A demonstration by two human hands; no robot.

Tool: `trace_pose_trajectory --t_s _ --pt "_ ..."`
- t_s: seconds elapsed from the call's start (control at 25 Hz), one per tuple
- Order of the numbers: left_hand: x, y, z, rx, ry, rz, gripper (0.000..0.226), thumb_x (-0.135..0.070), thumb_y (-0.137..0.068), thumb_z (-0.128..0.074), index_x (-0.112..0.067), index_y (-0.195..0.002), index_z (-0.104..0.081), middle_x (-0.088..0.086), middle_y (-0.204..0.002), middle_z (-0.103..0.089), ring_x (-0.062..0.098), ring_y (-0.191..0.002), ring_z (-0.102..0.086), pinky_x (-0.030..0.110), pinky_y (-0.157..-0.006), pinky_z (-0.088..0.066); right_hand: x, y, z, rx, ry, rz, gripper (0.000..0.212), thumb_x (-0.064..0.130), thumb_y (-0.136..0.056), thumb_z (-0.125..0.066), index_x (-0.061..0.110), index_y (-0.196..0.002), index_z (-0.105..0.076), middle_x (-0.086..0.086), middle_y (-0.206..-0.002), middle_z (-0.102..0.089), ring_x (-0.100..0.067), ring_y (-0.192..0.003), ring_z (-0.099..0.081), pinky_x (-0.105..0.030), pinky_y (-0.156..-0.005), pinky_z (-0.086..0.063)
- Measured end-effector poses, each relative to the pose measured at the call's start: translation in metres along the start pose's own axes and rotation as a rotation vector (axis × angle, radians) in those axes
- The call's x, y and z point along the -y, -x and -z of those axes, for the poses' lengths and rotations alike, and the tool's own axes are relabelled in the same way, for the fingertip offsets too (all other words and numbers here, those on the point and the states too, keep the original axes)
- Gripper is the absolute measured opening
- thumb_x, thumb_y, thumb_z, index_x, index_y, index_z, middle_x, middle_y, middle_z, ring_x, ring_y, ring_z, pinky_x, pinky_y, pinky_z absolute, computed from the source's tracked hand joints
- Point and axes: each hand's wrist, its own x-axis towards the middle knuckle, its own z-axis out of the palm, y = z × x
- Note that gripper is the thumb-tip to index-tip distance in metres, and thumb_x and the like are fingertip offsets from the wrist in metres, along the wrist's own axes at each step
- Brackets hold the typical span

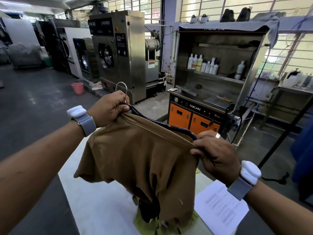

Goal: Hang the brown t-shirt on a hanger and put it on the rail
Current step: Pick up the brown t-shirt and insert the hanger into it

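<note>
The brown t-shirt (140, 160) hangs in the air above a white table (94, 197), stretched between both hands. A dark hanger (171, 127) with a silver hook (121, 87) runs along the shirt's top edge, partly inside the cloth. My left hand (110, 109) grips the hanger's neck and the shirt's left corner just below the hook. My right hand (215, 153) pinches the shirt's hem and the hanger's right end. The shirt's lower part drapes onto other clothes on the table. No rail is clearly visible.
An olive-green garment (145, 223) and a dark one lie on the table under the shirt, with printed paper sheets (220, 207) to the right. Beyond stand an orange-fronted spotting cabinet (194, 116), steel washing machines (118, 55), a pink bucket (77, 88) and a blue garment (303, 153) at the right edge.
</note>
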Motion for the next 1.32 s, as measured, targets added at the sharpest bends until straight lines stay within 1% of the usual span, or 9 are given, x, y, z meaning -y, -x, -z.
trace_pose_trajectory --t_s 0.16,0.28,0.4,0.52,0.8,1.0,1.16,1.24,1.32 --pt "-0.006 0.004 0.000 0.075 -0.005 -0.065 0.010 -0.026 -0.094 -0.056 -0.018 -0.093 -0.060 0.002 -0.100 -0.058 0.022 -0.086 -0.057 0.038 -0.080 -0.047 -0.007 -0.013 0.016 0.044 0.013 -0.045 0.047 0.038 -0.105 -0.046 0.004 -0.090 -0.075 -0.009 -0.089 -0.070 -0.029 -0.085 -0.067 -0.037 -0.073 -0.054" --pt "-0.015 0.003 0.002 0.100 0.020 -0.051 0.010 -0.026 -0.095 -0.056 -0.018 -0.095 -0.061 0.003 -0.099 -0.059 0.023 -0.088 -0.058 0.039 -0.081 -0.048 -0.019 -0.034 0.028 0.102 -0.019 -0.016 0.035 0.028 -0.103 -0.052 0.002 -0.092 -0.073 -0.007 -0.084 -0.070 -0.027 -0.074 -0.068 -0.030 -0.069 -0.051" --pt "-0.031 -0.010 0.010 0.060 0.037 -0.029 0.024 -0.034 -0.097 -0.052 -0.014 -0.102 -0.064 0.001 -0.095 -0.066 0.018 -0.087 -0.061 0.030 -0.078 -0.047 -0.021 -0.061 0.032 0.087 -0.058 -0.094 0.020 0.016 -0.100 -0.057 0.004 -0.095 -0.072 0.001 -0.084 -0.066 -0.016 -0.077 -0.063 -0.018 -0.072 -0.045" --pt "-0.046 -0.029 0.022 0.047 0.005 -0.019 0.026 -0.038 -0.101 -0.049 -0.015 -0.105 -0.061 -0.005 -0.092 -0.066 0.011 -0.082 -0.060 0.012 -0.070 -0.044 -0.023 -0.098 0.035 0.177 -0.148 -0.169 0.014 0.009 -0.101 -0.057 0.002 -0.099 -0.069 -0.004 -0.090 -0.068 -0.016 -0.082 -0.060 -0.030 -0.074 -0.047" --pt "-0.059 -0.068 0.066 -0.197 -0.104 0.048 0.017 -0.029 -0.104 -0.051 -0.017 -0.107 -0.063 0.009 -0.097 -0.064 0.020 -0.087 -0.056 0.026 -0.070 -0.037 -0.014 -0.180 0.050 0.160 -0.004 -0.005 0.017 0.015 -0.101 -0.058 0.001 -0.102 -0.068 -0.014 -0.102 -0.061 -0.022 -0.095 -0.056 -0.036 -0.085 -0.044" --pt "-0.089 -0.087 0.100 -0.302 0.133 -0.074 0.024 -0.015 -0.100 -0.056 -0.038 -0.094 -0.051 -0.002 -0.088 -0.059 -0.005 -0.074 -0.056 0.010 -0.066 -0.043 -0.004 -0.220 0.060 0.110 0.079 -0.031 0.019 0.019 -0.093 -0.066 0.006 -0.105 -0.073 -0.015 -0.120 -0.064 -0.028 -0.112 -0.061 -0.040 -0.097 -0.048" --pt "-0.097 -0.094 0.110 -0.214 0.283 -0.151 0.022 -0.002 -0.099 -0.056 -0.023 -0.106 -0.052 0.010 -0.100 -0.061 0.019 -0.093 -0.061 0.034 -0.080 -0.052 0.005 -0.240 0.050 0.013 0.068 -0.038 0.039 0.037 -0.087 -0.071 0.013 -0.118 -0.066 -0.009 -0.120 -0.065 -0.019 -0.108 -0.061 -0.037 -0.092 -0.050" --pt "-0.087 -0.094 0.113 -0.230 0.343 -0.113 0.022 0.002 -0.098 -0.055 -0.015 -0.111 -0.053 0.014 -0.102 -0.062 0.027 -0.096 -0.060 0.042 -0.080 -0.052 -0.007 -0.242 0.049 0.251 0.098 -0.209 0.059 0.060 -0.090 -0.066 0.015 -0.127 -0.058 -0.007 -0.119 -0.068 -0.022 -0.105 -0.064 -0.039 -0.090 -0.052" --pt "-0.077 -0.087 0.117 -0.232 0.394 -0.039 0.030 0.008 -0.097 -0.053 -0.001 -0.126 -0.051 0.011 -0.101 -0.064 0.023 -0.097 -0.060 0.031 -0.075 -0.053 -0.013 -0.242 0.048 0.567 0.076 -0.306 0.058 0.074 -0.088 -0.055 0.022 -0.108 -0.071 -0.003 -0.099 -0.074 -0.024 -0.091 -0.069 -0.038 -0.078 -0.051"
